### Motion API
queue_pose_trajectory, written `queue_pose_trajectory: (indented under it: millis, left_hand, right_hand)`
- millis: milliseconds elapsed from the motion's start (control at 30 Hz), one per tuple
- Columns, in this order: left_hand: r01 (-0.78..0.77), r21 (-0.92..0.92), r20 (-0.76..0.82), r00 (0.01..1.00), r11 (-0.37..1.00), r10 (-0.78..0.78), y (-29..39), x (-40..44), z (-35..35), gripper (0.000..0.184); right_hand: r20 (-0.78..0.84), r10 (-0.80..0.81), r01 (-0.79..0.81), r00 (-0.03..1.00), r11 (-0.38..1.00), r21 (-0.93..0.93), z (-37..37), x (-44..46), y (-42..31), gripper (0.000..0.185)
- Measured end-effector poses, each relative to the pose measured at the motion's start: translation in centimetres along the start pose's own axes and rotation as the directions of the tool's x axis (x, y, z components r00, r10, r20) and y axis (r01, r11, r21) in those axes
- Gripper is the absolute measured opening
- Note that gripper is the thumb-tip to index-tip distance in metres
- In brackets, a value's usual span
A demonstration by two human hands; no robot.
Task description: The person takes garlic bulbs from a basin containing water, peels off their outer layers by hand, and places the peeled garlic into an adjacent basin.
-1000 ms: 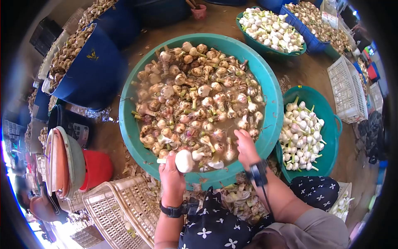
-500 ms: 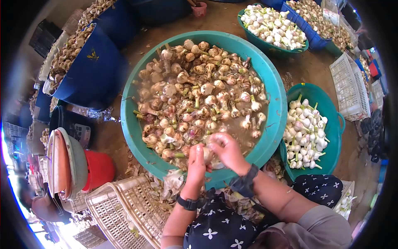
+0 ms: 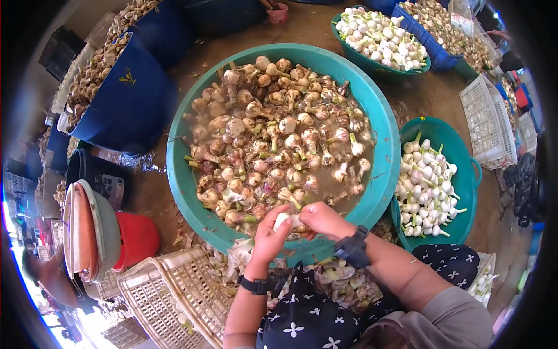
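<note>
Currently, both hands meet above the near edge of the large round teal plastic basin [image 3: 385, 134]. Left hand [image 3: 269, 234]: fingers part-curled, nearly closed, thumb opposed, holding a smooth white garlic bulb [image 3: 281, 221]. The bulb shows between thumb and fingers; its remainder is hidden by the hand. Right hand [image 3: 322, 220]: thumb and forefinger drawn together just beside the bulb, other fingers bent. A pale, thin piece lies between the hands; cannot tell whether the right fingertips grip it.

Basin contents: brown-stained garlic bulbs [image 3: 288, 125] with cut stems, partly submerged in cloudy brown water [image 3: 343, 200]. Right of basin: a smaller green plastic tub [image 3: 463, 200] containing clean white bulbs [image 3: 427, 192]. Lower left: a cream perforated plastic crate [image 3: 195, 291], tilted. Beyond the crate, a red plastic tub [image 3: 136, 238]. Black wristband [image 3: 256, 285] on left wrist; black strapped device [image 3: 352, 246] on right.
</note>
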State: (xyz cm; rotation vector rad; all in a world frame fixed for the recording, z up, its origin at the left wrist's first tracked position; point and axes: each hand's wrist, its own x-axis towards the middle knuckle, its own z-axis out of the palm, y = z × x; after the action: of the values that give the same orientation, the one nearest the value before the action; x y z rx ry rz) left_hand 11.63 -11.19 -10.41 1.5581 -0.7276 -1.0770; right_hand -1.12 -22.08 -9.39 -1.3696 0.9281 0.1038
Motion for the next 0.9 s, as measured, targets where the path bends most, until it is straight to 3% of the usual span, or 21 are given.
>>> queue_pose_trajectory:
  millis: [67,100,133,167,200,267,300,333,367,400,467,533,567,600,633,667,733,767,800,833,900]
  left_hand:
    - [-0.139,0.107,0.006,0.990,0.985,0.139,0.8,-0.3,-0.3,0.036]
    - [-0.058,-0.019,0.029,0.998,0.998,0.059,1.4,-0.4,-0.8,0.040]
    - [0.028,-0.143,0.064,0.998,0.989,-0.019,1.6,-0.5,-1.3,0.044]
    - [0.130,-0.014,0.025,0.991,0.991,-0.130,1.4,0.1,-1.3,0.047]
    - [0.132,-0.010,0.031,0.991,0.991,-0.132,1.5,-0.2,-1.4,0.047]
    - [0.151,0.529,0.115,0.962,0.835,-0.247,3.5,-0.9,-1.2,0.050]
    - [-0.038,0.565,0.133,0.990,0.824,-0.045,4.0,-1.5,-0.6,0.051]
    - [-0.037,0.563,0.133,0.990,0.826,-0.045,3.7,-1.7,-0.4,0.051]
    - [-0.293,0.607,0.188,0.956,0.738,0.225,3.3,-1.8,-0.2,0.053]
    - [-0.515,0.633,0.257,0.844,0.578,0.471,3.1,-1.7,-0.2,0.056]
    - [-0.566,0.661,0.275,0.794,0.493,0.543,2.5,-1.5,-0.4,0.058]
    - [-0.593,0.566,0.238,0.782,0.573,0.575,0.0,-0.9,-0.9,0.042]
    - [-0.590,0.567,0.233,0.785,0.575,0.574,-0.8,-0.8,-0.8,0.042]
    - [-0.263,0.131,-0.107,0.955,0.956,0.278,-1.4,-0.6,-0.7,0.033]
    - [0.077,-0.434,-0.219,0.957,0.898,-0.188,-1.9,-0.4,-0.8,0.024]
    - [0.074,-0.433,-0.225,0.956,0.898,-0.187,-2.3,-0.2,-1.0,0.024]
    - [0.131,-0.852,-0.068,0.932,0.506,-0.356,-2.8,0.0,-1.5,0.017]
    - [0.208,-0.847,-0.037,0.895,0.489,-0.444,-2.5,-0.1,-1.4,0.024]
    - [0.207,-0.848,-0.041,0.892,0.488,-0.449,-2.5,-0.1,-1.4,0.024]
    - [0.235,-0.828,-0.012,0.900,0.509,-0.436,-2.5,-0.2,-1.4,0.031]
    - [0.262,-0.806,0.017,0.907,0.531,-0.421,-2.2,-0.1,-1.5,0.039]
  right_hand:
    - [0.029,0.009,-0.022,1.000,0.873,0.488,0.6,-0.3,0.5,0.022]
    - [0.032,-0.128,0.113,0.991,0.949,0.295,0.6,-1.3,0.1,0.022]
    - [0.034,-0.125,0.109,0.992,0.948,0.299,0.9,-1.1,0.6,0.022]
    - [-0.110,-0.475,0.464,0.873,0.879,-0.108,1.3,-0.9,1.0,0.024]
    - [-0.087,-0.781,0.640,0.619,0.565,-0.521,1.7,-0.7,1.2,0.025]
    - [-0.163,-0.785,0.626,0.598,0.584,-0.517,1.8,-0.4,1.2,0.026]
    - [-0.250,-0.449,0.456,0.858,0.889,-0.033,1.7,0.1,1.5,0.024]
    - [-0.118,-0.057,0.104,0.991,0.887,0.449,1.5,0.6,1.8,0.023]
    - [0.057,0.021,-0.051,0.998,0.796,0.604,0.5,1.0,2.1,0.021]
    - [0.056,0.021,-0.051,0.998,0.796,0.604,0.2,1.0,2.5,0.021]
    - [0.148,0.003,-0.111,0.989,0.680,0.725,0.1,1.1,2.9,0.019]
    - [0.107,0.070,-0.127,0.992,0.612,0.780,0.7,-0.9,0.5,0.020]
    - [0.072,-0.028,-0.039,0.997,0.624,0.781,0.9,-1.6,0.2,0.020]
    - [0.037,-0.130,0.053,0.991,0.625,0.779,1.2,-1.9,0.1,0.021]
    - [0.031,-0.290,0.221,0.957,0.792,0.569,1.1,-1.8,2.1,0.020]
    - [0.036,-0.293,0.221,0.956,0.792,0.570,0.7,-2.7,2.4,0.020]
    - [0.105,-0.565,0.569,0.818,0.823,-0.001,0.0,-5.0,1.6,0.019]
    - [-0.058,-0.621,0.621,0.781,0.765,0.169,0.0,-6.0,0.9,0.017]
    - [-0.052,-0.619,0.617,0.784,0.768,0.173,-0.4,-6.8,0.2,0.017]
    - [-0.188,-0.577,0.600,0.794,0.699,0.389,-1.2,-7.4,-0.5,0.016]
    - [-0.370,-0.503,0.603,0.781,0.455,0.656,-2.6,-8.5,-1.9,0.016]
